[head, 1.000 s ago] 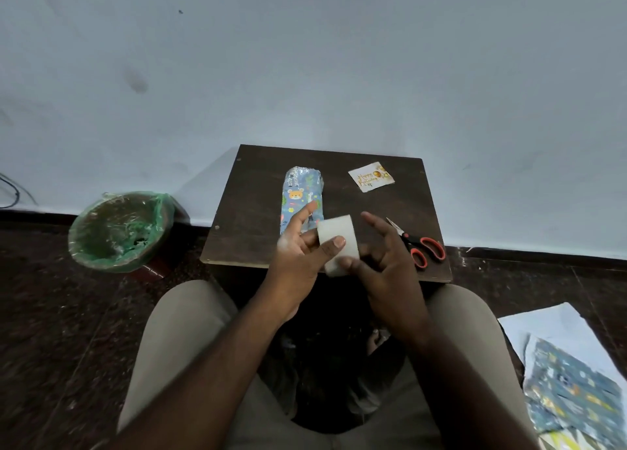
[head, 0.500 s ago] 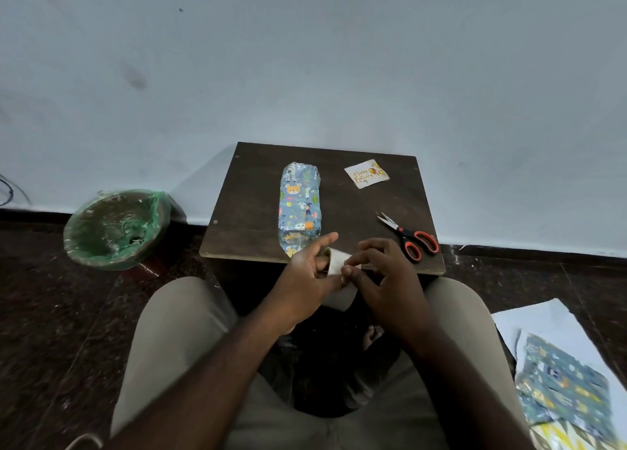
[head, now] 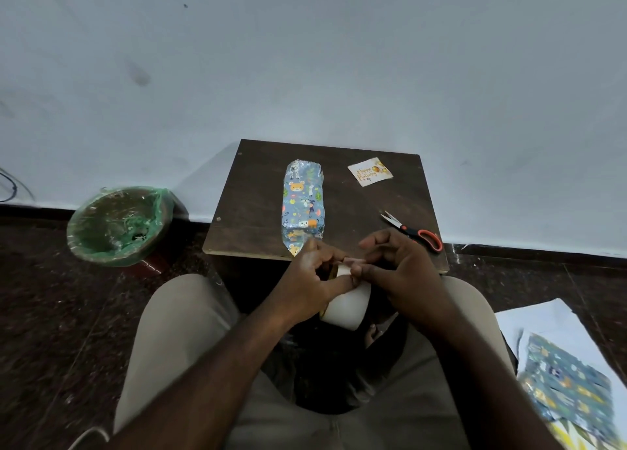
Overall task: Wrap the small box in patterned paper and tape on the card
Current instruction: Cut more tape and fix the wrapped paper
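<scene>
Head view: white tape roll (head: 346, 308) gripped in left hand (head: 305, 280), end pinched by right hand (head: 400, 273); blue animal-patterned wrapped box (head: 303, 205) lengthwise just beyond left.

- Plain room, likely a home: bare pale wall (head: 305, 59), dark speckled stone floor (head: 51, 313).
- Low wooden table (head: 258, 212); bin (head: 118, 225) lined with green plastic beside it.

Blue animal-print box (head: 303, 206), orange-handled scissors (head: 414, 231)
</scene>
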Tool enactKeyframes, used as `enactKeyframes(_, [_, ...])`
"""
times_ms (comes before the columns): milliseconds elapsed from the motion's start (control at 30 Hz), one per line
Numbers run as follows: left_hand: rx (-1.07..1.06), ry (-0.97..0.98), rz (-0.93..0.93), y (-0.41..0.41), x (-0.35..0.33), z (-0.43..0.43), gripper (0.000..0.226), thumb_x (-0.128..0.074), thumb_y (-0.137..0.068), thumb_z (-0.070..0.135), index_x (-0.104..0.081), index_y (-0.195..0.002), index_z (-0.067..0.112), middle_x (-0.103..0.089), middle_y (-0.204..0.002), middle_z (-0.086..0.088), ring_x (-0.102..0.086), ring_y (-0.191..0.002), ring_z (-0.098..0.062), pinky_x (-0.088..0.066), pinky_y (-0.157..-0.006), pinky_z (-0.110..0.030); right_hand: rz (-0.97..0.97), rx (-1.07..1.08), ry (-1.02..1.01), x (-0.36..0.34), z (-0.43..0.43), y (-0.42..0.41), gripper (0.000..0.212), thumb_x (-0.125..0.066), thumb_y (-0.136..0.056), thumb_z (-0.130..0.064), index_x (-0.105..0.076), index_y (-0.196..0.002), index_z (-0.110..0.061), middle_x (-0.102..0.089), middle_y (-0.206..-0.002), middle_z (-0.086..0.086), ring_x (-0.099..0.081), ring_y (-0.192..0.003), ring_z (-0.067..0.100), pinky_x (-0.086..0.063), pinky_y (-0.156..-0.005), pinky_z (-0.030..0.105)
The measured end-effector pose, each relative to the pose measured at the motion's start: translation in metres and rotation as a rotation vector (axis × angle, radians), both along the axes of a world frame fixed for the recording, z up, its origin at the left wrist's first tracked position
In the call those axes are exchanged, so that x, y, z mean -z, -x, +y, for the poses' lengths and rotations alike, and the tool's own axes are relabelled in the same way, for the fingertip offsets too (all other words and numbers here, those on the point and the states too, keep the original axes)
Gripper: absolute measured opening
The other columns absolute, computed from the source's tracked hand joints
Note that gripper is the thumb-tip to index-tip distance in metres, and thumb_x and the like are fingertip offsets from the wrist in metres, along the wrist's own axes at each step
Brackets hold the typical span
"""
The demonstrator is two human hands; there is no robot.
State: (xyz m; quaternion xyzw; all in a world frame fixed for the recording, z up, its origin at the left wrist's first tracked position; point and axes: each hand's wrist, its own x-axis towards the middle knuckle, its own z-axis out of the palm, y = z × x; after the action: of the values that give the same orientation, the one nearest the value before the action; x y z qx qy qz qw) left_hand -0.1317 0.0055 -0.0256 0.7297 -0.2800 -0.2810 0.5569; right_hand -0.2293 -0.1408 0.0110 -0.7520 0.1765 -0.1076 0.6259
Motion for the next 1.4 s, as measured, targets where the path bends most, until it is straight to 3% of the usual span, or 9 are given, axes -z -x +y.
enactKeyframes(100, [0.049,0.046,0.147,-0.002,0.003,0.001,0.053,-0.074,-0.066,0.045,-0.066,-0.107,0.013,-0.061,-0.111,0.001,-0.062,-0.102,-0.014,-0.049,-0.089,-0.031,-0.012,-0.05,-0.122,-0.01,-0.003,0.002,0.026,-0.075,-0.082,0.003,-0.064,-0.1,-0.011,-0.074,-0.084,0.012,-0.069,-0.076,0.025,-0.052,-0.072,0.036])
enactKeyframes(267, [0.213,0.058,0.405,0.003,0.008,0.002,0.059,-0.071,-0.072,0.041,-0.06,-0.121,0.011,-0.065,-0.111,-0.014,-0.06,-0.103,-0.017,-0.042,-0.09,-0.035,0.042,-0.171,-0.201,-0.016,-0.009,0.001,0.015,-0.072,-0.082,0.006,-0.072,-0.094,-0.003,-0.076,-0.092,0.017,-0.072,-0.085,0.023,-0.056,-0.077,0.027])
enactKeyframes(400, [0.169,0.059,0.344,0.005,0.003,-0.001,0.052,-0.071,-0.066,0.045,-0.063,-0.111,0.019,-0.068,-0.093,0.012,-0.062,-0.09,-0.003,-0.047,-0.077,-0.019,0.066,-0.147,-0.285,-0.019,-0.014,-0.002,0.018,-0.073,-0.068,-0.002,-0.077,-0.086,0.001,-0.076,-0.092,0.019,-0.072,-0.087,0.025,-0.056,-0.081,0.031])
enactKeyframes(567, [0.142,0.089,0.25,0.006,0.003,-0.003,0.067,-0.071,-0.067,0.046,-0.055,-0.128,0.022,-0.067,-0.113,-0.001,-0.064,-0.099,-0.009,-0.052,-0.084,-0.023,0.169,-0.126,-0.386,-0.018,-0.019,-0.01,0.015,-0.075,-0.062,-0.003,-0.08,-0.076,-0.006,-0.076,-0.083,0.015,-0.062,-0.085,0.033,-0.045,-0.082,0.04])
enactKeyframes(733, [0.149,0.051,0.143,0.001,0.001,0.0,0.07,-0.07,-0.07,0.047,-0.049,-0.134,0.031,-0.065,-0.123,0.002,-0.065,-0.107,-0.012,-0.053,-0.088,-0.028,0.171,-0.108,-0.453,-0.019,-0.022,-0.015,0.015,-0.071,-0.062,0.002,-0.079,-0.073,-0.004,-0.075,-0.079,0.014,-0.07,-0.07,0.019,-0.056,-0.064,0.022])
enactKeyframes(867, [0.188,0.038,0.106,0.009,-0.003,0.0,0.08,-0.071,-0.072,0.045,-0.04,-0.143,0.028,-0.065,-0.128,0.002,-0.064,-0.111,-0.013,-0.05,-0.09,-0.031,0.155,-0.023,-0.48,-0.018,-0.034,-0.015,0.016,-0.069,-0.063,0.004,-0.078,-0.073,-0.004,-0.074,-0.077,0.015,-0.071,-0.067,0.018,-0.056,-0.06,0.021])
enactKeyframes(1067, [0.261,0.087,0.029,0.012,-0.016,0.001,0.098,-0.075,-0.076,0.036,-0.015,-0.15,0.056,-0.058,-0.14,-0.003,-0.057,-0.127,-0.019,-0.045,-0.108,-0.042,0.213,-0.159,-0.411,-0.026,-0.042,-0.008,0.014,-0.072,-0.067,-0.003,-0.08,-0.077,-0.008,-0.074,-0.083,0.014,-0.064,-0.064,0.015,-0.047,-0.054,0.02])
enactKeyframes(1267, [0.357,0.15,0.022,0.015,-0.029,0.0,0.076,-0.076,-0.08,0.016,-0.043,-0.143,0.042,-0.062,-0.131,0.006,-0.057,-0.125,-0.015,-0.047,-0.104,-0.032,0.156,-0.257,-0.383,-0.036,-0.05,-0.001,0.012,-0.076,-0.068,-0.006,-0.08,-0.079,-0.011,-0.072,-0.076,0.008,-0.062,-0.066,0.014,-0.048,-0.059,0.021])
enactKeyframes(1400, [0.383,0.189,0.061,0.015,-0.037,0.0,0.071,-0.076,-0.079,0.02,-0.048,-0.142,0.035,-0.063,-0.132,-0.004,-0.058,-0.127,-0.023,-0.047,-0.106,-0.044,0.114,-0.333,-0.425,-0.035,-0.054,0.006,0.03,-0.091,-0.062,-0.027,-0.08,-0.085,-0.011,-0.072,-0.079,0.006,-0.062,-0.069,0.011,-0.048,-0.059,0.021])
